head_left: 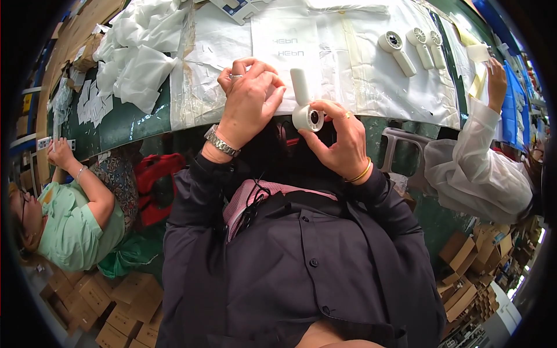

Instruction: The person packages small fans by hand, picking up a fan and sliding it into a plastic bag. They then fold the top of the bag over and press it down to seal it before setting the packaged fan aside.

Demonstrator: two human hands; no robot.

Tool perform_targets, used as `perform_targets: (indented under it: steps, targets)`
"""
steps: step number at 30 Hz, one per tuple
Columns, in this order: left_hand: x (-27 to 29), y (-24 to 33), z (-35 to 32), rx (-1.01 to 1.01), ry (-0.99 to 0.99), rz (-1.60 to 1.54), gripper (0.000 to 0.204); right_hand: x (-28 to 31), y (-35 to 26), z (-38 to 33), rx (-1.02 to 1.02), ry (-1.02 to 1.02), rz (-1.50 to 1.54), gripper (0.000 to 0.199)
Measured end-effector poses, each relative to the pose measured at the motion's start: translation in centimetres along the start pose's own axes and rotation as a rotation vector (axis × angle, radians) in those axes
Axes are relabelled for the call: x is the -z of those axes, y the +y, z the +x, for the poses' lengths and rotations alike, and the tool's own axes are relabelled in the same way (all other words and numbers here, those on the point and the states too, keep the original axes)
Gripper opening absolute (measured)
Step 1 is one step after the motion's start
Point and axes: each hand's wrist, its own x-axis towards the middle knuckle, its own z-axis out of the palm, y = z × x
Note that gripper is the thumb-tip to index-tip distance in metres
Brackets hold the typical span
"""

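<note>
A white handheld fan (pixel 301 87) is held by its round head at the table's near edge, with its handle pointing away from me. My right hand (pixel 347 142) grips the fan head between thumb and fingers. To the left of it, my left hand (pixel 250 95) is raised over the white-covered table, its fingers curled and thumb drawn in. Whatever those fingers may hold is hidden. Just beyond both hands lies a white sheet (pixel 284 29) with dark printing.
Three more white handheld fans (pixel 400 56) lie at the right on the white table cover (pixel 365 87). Crumpled white wrapping (pixel 133 64) and paper scraps (pixel 94 105) are at the left. Co-workers sit on both sides, one in a green top (pixel 81 232), one in a white sleeve (pixel 473 136).
</note>
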Motion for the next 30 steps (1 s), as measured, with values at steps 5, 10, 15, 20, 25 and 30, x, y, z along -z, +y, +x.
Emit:
perform_targets:
  steps: [5, 10, 15, 20, 25, 30]
  targets:
    - [1.0, -0.4, 0.1, 0.006, -0.027, -0.074, 0.009, 0.1, 0.1, -0.3, 0.046, -0.016, -0.030, 0.061]
    - [1.8, 0.3, -0.2, -0.234, -0.031, 0.083, 0.009, -0.3, 0.6, -1.3, -0.080, 0.012, 0.036, 0.065]
    - [1.7, 0.4, -0.2, -0.364, -0.043, 0.283, 0.008, -0.3, 0.6, -1.2, -0.072, 0.006, 0.024, 0.067]
    - [0.9, -1.0, 0.6, -0.148, -0.104, 0.057, 0.010, -0.2, 0.7, -1.0, -0.035, -0.007, 0.021, 0.067]
    - [1.1, -1.6, 0.9, -0.031, -0.187, -0.088, 0.014, 0.3, 0.4, -0.6, -0.037, -0.022, 0.053, 0.066]
    - [0.9, -1.6, 0.9, -0.047, -0.126, -0.069, 0.013, 2.1, -2.1, 0.8, 0.077, -0.134, -0.066, 0.057]
